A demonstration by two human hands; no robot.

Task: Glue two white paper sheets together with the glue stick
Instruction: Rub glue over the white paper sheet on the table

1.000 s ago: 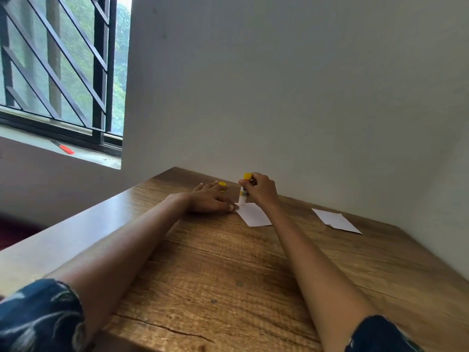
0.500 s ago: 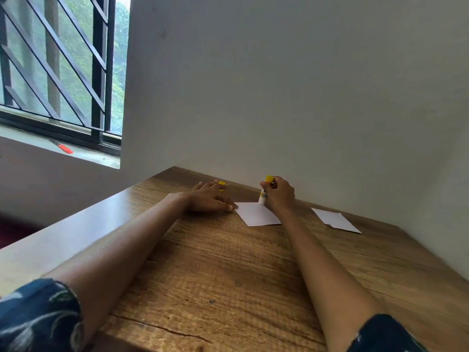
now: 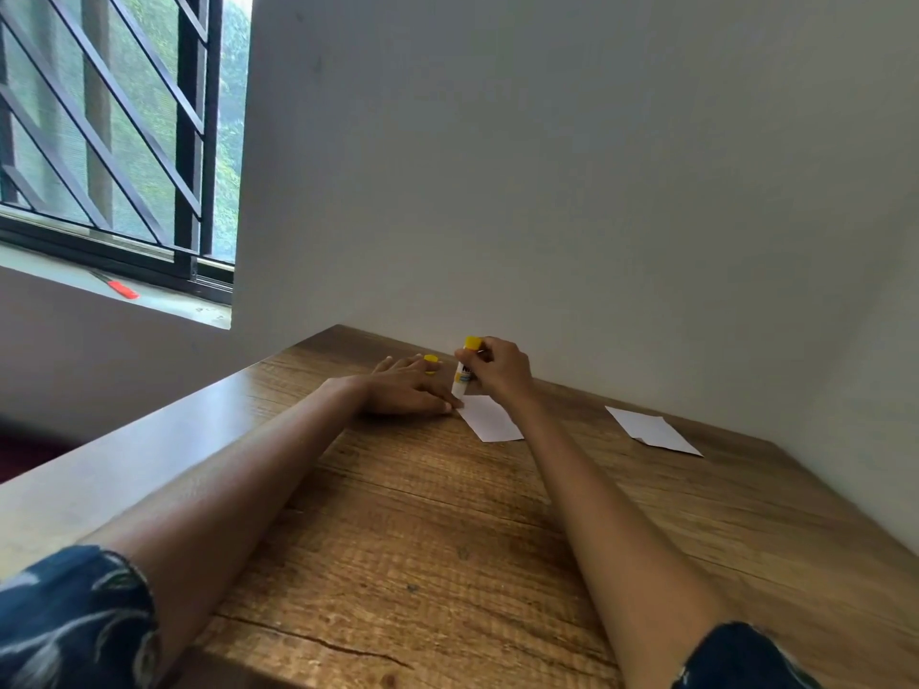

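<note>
A small white paper sheet (image 3: 490, 420) lies on the wooden table (image 3: 447, 514) near the far wall. My right hand (image 3: 500, 370) grips a white glue stick (image 3: 462, 372) with a yellow end, held nearly upright with its lower tip on the sheet's left part. Flat on the table lies my left hand (image 3: 408, 387), fingers straight, fingertips pressing the sheet's left corner. The yellow cap (image 3: 431, 361) sits just behind those fingers. A second white sheet (image 3: 651, 430) lies apart at the right.
A grey wall runs along the table's far and right sides. At the upper left is a barred window (image 3: 114, 131) with a red object (image 3: 123, 289) on its sill. The table's left edge drops off beside my left forearm.
My right hand has slid the glue stick back to the left across the sheet, from its right part to its left part. The left hand has stayed in place.
</note>
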